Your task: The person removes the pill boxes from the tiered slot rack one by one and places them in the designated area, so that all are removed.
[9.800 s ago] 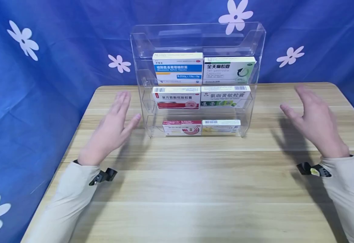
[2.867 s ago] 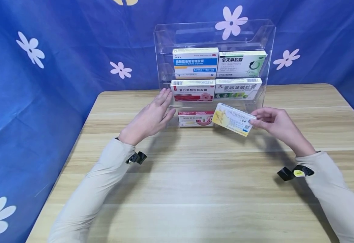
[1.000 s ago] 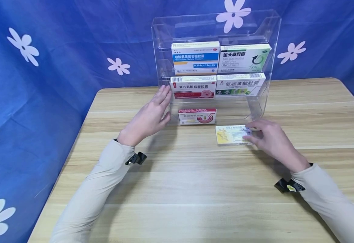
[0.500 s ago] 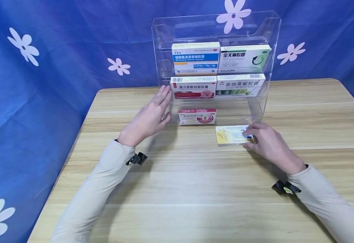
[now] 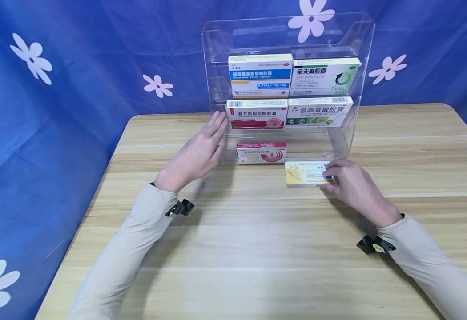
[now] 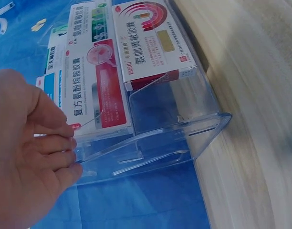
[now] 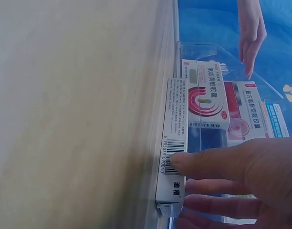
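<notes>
My right hand pinches the right end of a white and yellow medicine box, which lies flat on the table just before the clear rack. In the right wrist view the thumb presses the barcoded long side of this box, and the other fingers are partly hidden behind it. At the rack's left side, my left hand touches the edge with its fingers held together. A white and red box sits in the bottom tier on the left, also seen in the left wrist view.
The middle tier carries a red-banded box and a green-banded box. Above them stand a blue-banded box and a green and white box. A blue flowered curtain hangs behind the wooden table.
The white and yellow box came out of the bottom tier's right side in my right hand and was laid on the table. Since then it has shifted slightly toward the rack. My left hand stays put.
</notes>
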Demonstrator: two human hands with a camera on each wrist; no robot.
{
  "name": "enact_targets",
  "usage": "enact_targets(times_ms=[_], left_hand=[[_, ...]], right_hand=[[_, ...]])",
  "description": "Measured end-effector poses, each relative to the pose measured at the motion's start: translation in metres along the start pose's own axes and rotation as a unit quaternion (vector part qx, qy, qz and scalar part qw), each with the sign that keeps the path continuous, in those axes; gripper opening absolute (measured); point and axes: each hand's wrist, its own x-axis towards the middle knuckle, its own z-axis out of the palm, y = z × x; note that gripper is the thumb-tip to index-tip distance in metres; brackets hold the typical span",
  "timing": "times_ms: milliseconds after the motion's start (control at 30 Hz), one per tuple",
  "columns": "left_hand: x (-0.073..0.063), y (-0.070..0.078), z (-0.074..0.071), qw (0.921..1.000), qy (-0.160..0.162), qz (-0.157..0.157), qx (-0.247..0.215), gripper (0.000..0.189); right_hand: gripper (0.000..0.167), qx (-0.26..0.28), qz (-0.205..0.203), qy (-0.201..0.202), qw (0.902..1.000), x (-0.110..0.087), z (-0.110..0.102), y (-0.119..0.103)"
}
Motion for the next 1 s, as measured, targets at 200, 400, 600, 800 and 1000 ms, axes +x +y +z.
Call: enact_targets(times_ms=[200, 400, 600, 800, 1000], left_hand=[[-0.002, 0.001, -0.001, 0.9998, 0.011, 0.004, -0.014, 0.054], [-0.001, 0.004, 0.004, 0.9988, 0.033, -0.006, -0.034, 0.054], [0.000, 0.005, 0.009, 0.9970, 0.052, -0.016, -0.055, 0.053], [0.000, 0.003, 0.010, 0.9963, 0.058, -0.019, -0.061, 0.052], [0.001, 0.005, 0.010, 0.9972, 0.041, -0.023, -0.059, 0.057]], right_hand=[[0.028, 0.003, 0.008, -0.002, 1.0000, 0.001, -0.002, 0.001], [0.032, 0.004, 0.013, -0.003, 0.9999, 0.003, -0.002, 0.003], [0.042, 0.036, 0.006, 0.041, 0.9985, 0.006, -0.003, 0.002], [0.030, 0.112, 0.029, 0.066, 0.9911, 0.022, -0.006, -0.005], [0.027, 0.159, 0.061, 0.066, 0.9832, 0.043, -0.002, -0.010]])
